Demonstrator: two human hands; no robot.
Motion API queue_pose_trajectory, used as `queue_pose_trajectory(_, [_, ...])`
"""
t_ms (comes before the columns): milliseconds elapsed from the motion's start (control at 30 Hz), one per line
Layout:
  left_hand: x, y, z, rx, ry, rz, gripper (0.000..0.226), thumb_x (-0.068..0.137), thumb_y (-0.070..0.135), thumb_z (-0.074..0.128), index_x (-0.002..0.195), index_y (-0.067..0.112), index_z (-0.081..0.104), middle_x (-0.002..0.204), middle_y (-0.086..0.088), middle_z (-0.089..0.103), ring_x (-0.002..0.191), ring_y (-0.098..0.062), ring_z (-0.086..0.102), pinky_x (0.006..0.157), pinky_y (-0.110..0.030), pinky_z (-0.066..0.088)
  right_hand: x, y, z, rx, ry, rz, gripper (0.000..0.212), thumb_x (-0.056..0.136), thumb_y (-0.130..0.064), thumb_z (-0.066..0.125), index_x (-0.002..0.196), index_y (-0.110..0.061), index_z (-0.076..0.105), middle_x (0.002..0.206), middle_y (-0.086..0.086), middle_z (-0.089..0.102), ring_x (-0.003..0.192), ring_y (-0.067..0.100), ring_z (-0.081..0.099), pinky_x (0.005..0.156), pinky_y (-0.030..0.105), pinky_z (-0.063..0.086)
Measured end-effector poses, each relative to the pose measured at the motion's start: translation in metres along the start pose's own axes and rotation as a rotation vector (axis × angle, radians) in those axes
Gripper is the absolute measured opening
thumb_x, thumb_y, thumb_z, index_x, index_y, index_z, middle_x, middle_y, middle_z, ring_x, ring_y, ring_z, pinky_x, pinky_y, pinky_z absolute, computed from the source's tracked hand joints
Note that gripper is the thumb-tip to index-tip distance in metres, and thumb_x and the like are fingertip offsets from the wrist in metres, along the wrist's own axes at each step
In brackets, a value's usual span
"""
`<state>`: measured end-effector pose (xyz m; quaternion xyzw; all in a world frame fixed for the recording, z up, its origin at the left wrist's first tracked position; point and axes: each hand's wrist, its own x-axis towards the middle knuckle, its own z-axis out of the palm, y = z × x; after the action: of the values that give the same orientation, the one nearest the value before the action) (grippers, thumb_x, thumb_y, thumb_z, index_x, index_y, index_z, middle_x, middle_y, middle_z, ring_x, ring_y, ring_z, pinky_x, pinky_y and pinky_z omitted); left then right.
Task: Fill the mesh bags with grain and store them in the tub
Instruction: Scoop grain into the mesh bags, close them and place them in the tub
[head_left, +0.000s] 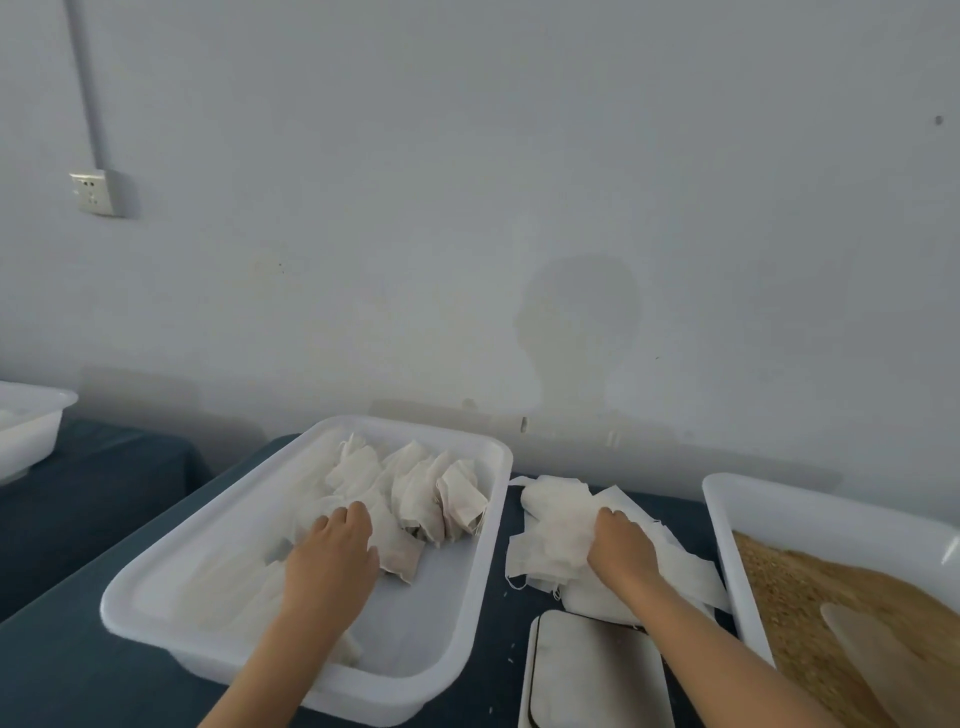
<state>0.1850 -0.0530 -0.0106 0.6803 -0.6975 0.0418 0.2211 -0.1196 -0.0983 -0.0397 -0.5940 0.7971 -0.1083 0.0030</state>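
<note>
Your 2 hands are down on the mesh bags, 1 in the tub and 1 on the loose pile.

Filled bags (415, 493) lie bunched at the far end of the white tub (208, 587); your left hand (332, 551) rests on them, fingers curled loosely over the cloth. Just right of the tub, your right hand (621, 545) grips the pile of empty bags (550, 525) on the dark tabletop (67, 670). Further right, a tray (727, 525) holds grain (810, 613) and a scoop (883, 654). A scale (592, 675) sits near you.
</note>
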Motion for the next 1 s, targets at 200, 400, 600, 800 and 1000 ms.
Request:
queue_pose_trajectory(200, [-0.012,0.043,-0.020,-0.231,0.207,0.129,0.003,0.092,0.016,0.052,0.095,0.017,0.053,0.092,0.007,0.057,0.084,-0.014,0.051,0.065,-0.025,0.039,-0.008,0.018,-0.040,0.396,0.211,0.023,0.031,0.088,-0.003,0.039,0.065,-0.021,0.028,0.068,-0.006,0.035,0.058,0.009,0.032,0.051,0.026,0.022])
queue_pose_trajectory(400, [-0.038,0.148,-0.022,-0.688,0.025,0.339,0.010,0.091,0.021,0.053,0.090,0.030,0.048,0.085,0.018,0.054,0.079,0.001,0.049,0.065,-0.013,0.036,-0.046,0.074,-0.098,0.968,0.290,0.148,0.016,0.085,0.000,0.045,0.072,-0.007,0.039,0.071,0.009,0.038,0.064,0.019,0.034,0.058,0.031,0.025])
queue_pose_trajectory(600, [-0.064,0.238,0.002,-0.962,-0.342,0.492,0.019,0.092,0.019,0.053,0.090,0.034,0.040,0.092,0.018,0.054,0.081,0.003,0.052,0.073,-0.015,0.045,-0.109,0.154,-0.114,1.422,0.147,0.283,0.010,0.092,-0.003,0.050,0.089,0.001,0.059,0.088,0.019,0.063,0.081,0.030,0.059,0.069,0.037,0.047])
queue_pose_trajectory(800, [-0.086,0.312,0.038,-1.124,-0.579,0.344,0.045,0.088,0.021,0.062,0.123,0.023,0.033,0.109,0.011,0.047,0.094,-0.009,0.056,0.091,-0.028,0.049,-0.146,0.195,-0.112,1.290,0.030,0.392,0.012,0.093,-0.008,0.052,0.097,0.001,0.060,0.082,0.019,0.063,0.075,0.030,0.055,0.059,0.034,0.038])
queue_pose_trajectory(1000, [-0.098,0.340,0.053,-0.907,-0.412,0.566,0.052,0.085,0.038,0.065,0.123,0.019,0.036,0.120,0.007,0.031,0.109,-0.009,0.036,0.096,-0.020,0.034,-0.151,0.205,-0.101,1.163,0.123,0.440,0.012,0.093,-0.010,0.055,0.094,-0.004,0.065,0.082,0.017,0.070,0.073,0.030,0.065,0.065,0.039,0.053])
